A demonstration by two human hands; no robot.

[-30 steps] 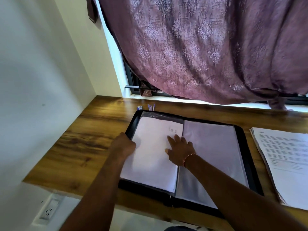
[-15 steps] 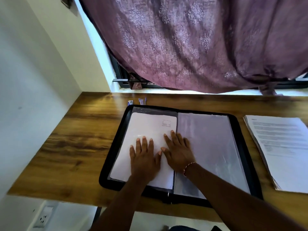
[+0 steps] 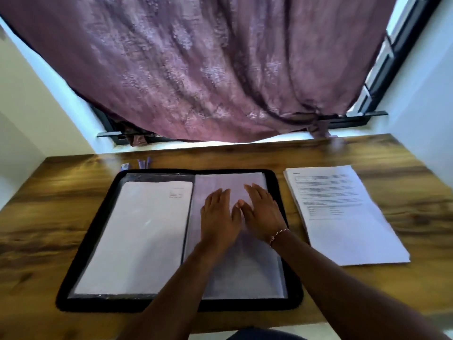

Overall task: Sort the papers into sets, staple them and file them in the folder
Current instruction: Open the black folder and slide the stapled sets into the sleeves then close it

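My left hand [image 3: 219,217] and right hand [image 3: 263,214] lie flat side by side, fingers straight, forearms reaching forward, pressing the clear right-hand sleeve [image 3: 245,273] of the open black zip folder [image 3: 88,244]. The white printed paper stack [image 3: 343,217] lies at three o'clock.

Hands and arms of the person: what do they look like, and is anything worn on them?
Both forearms are bare, without sleeves. The right hand has a thin reddish-and-pale bracelet at its wrist; the left hand wears nothing visible.
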